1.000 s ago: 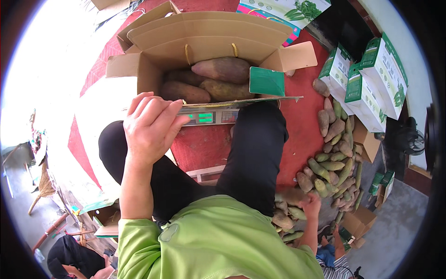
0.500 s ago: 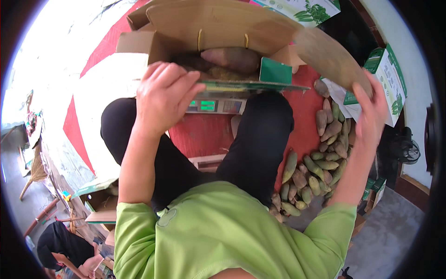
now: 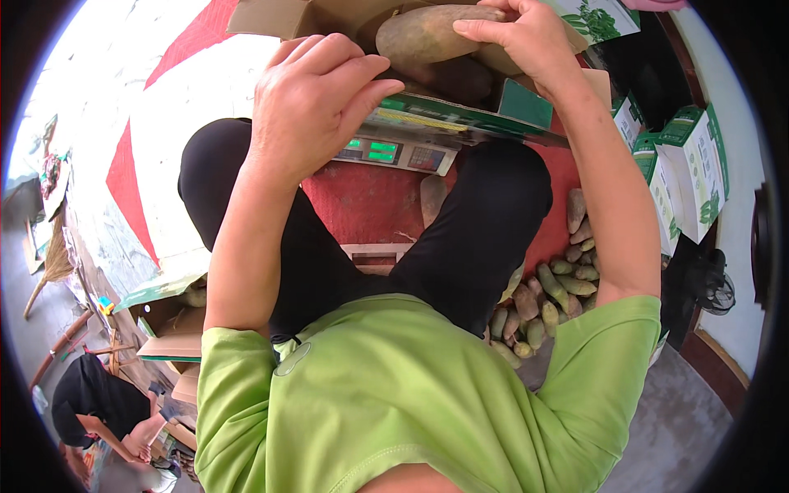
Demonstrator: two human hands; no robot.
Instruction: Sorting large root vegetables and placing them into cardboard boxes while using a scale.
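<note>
A long, thick brownish-green root vegetable lies across the opening of a cardboard box. My right hand is closed on its right end, thumb on the near side. Below it, a darker root vegetable sits inside the box, partly in shadow. My left hand is closed at the box's near left edge, fingers curled over the cardboard; the fingertips are partly hidden. Under the box is a scale with green lit displays.
To the right, a pile of smaller green and brown root vegetables lies on the floor. Printed green-and-white cartons stand beyond my right arm, near a black fan. At lower left are an open carton and another person.
My right hand has carried the large root vegetable leftward from beside the box to over its opening. The view has shifted, and my left hand stays at the box edge.
</note>
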